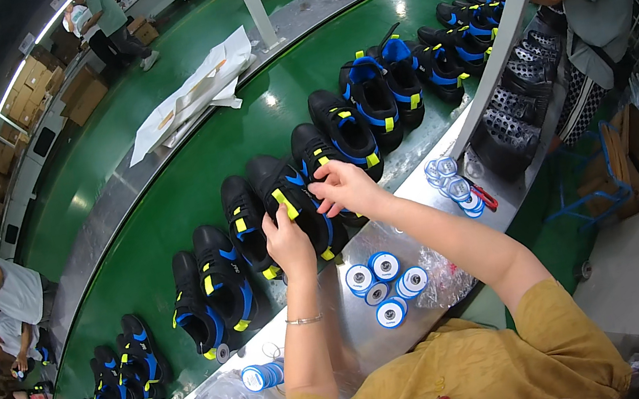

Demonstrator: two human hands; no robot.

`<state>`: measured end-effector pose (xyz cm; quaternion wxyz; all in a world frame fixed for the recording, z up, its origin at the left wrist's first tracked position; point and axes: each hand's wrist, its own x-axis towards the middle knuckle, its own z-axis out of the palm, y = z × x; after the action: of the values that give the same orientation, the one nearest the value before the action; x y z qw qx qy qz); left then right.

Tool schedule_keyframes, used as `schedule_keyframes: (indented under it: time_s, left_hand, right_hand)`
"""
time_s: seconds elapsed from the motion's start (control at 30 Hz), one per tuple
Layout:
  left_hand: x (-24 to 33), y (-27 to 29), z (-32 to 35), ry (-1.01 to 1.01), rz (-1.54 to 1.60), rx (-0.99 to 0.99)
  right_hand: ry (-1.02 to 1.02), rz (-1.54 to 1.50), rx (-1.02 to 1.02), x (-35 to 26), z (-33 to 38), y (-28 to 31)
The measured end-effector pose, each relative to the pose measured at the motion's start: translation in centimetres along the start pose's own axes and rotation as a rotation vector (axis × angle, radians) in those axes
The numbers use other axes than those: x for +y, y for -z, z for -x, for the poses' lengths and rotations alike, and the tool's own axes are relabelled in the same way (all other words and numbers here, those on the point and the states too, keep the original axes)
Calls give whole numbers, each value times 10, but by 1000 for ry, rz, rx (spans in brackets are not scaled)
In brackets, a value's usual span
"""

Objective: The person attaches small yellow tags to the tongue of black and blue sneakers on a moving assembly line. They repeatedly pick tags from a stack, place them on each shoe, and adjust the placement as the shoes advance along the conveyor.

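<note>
On the green belt (163, 184) beside the steel desk (344, 340), the left hand (290, 243) pinches a black shoe's (295, 204) yellow strap (284, 204) while the right hand (344, 185) closes fingertips on its blue lacing, more shoes (400, 74) waiting rightward.

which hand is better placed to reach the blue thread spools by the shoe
Right, probably. Both hands, left and right, hold the black shoe, but the blue spools lie on the metal ledge directly under the right forearm.

Shoes (285, 197) line the belt (161, 176) behind thread spools (385, 282).
</note>
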<state>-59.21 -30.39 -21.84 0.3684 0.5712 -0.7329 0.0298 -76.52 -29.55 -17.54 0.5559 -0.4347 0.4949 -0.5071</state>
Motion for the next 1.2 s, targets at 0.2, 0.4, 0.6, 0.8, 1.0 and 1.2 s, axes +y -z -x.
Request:
schedule_keyframes:
  time_s: [0.2,0.4,0.6,0.8,1.0,1.2]
  left_hand:
    - [1,11,17,-27,117,92]
    - [-10,15,24,-55,200,214]
    - [-18,12,29,-12,312,225]
    - [-20,14,27,7,285,280]
    - [-26,10,16,85,249,175]
    - [-20,24,-23,65,-1,-6]
  right_hand:
    - [104,-132,-114,-47,-11,-24]
    - [283,60,-13,-18,-29,-18]
    - [136,111,16,14,0,-16]
    - [327,295,117,39,14,-42]
    - [520,656,271,62,31,-69]
    - [632,512,89,33,82,23]
